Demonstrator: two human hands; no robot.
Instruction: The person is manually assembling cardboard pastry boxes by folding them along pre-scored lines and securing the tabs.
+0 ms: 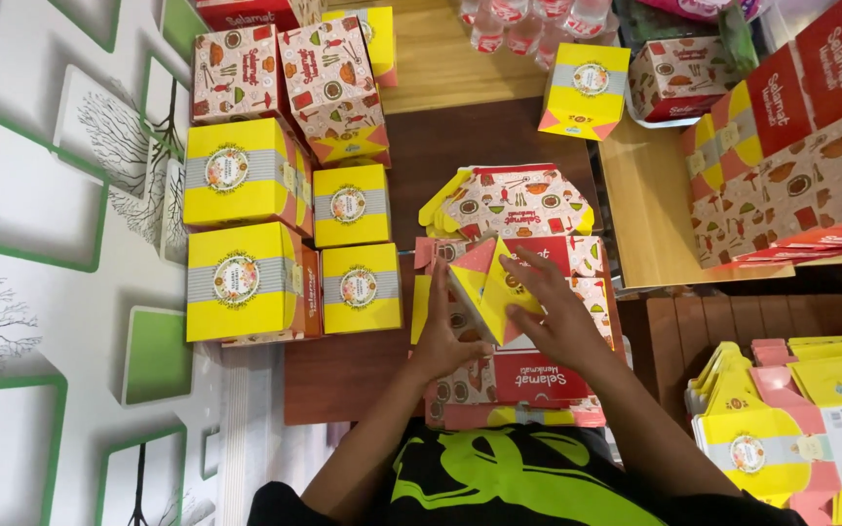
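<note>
Both my hands work a partly folded yellow and pink cardboard box [484, 282] just above a stack of flat box blanks [538, 375] on the dark brown table [343, 375]. From the left, my left hand [443, 336] grips the box's lower left side. Over on the box's right side, my right hand [557, 307] presses on the flaps with its fingers spread. Another half-opened patterned box blank [514, 200] lies just beyond.
Several finished yellow boxes [246, 278] stand stacked at the left, with patterned ones [328, 83] behind. A single yellow box [587, 88] stands at the back. Flat blanks lean at the right [801, 175] and lie piled at the lower right [791, 438]. Water bottles [528, 19] stand at the top.
</note>
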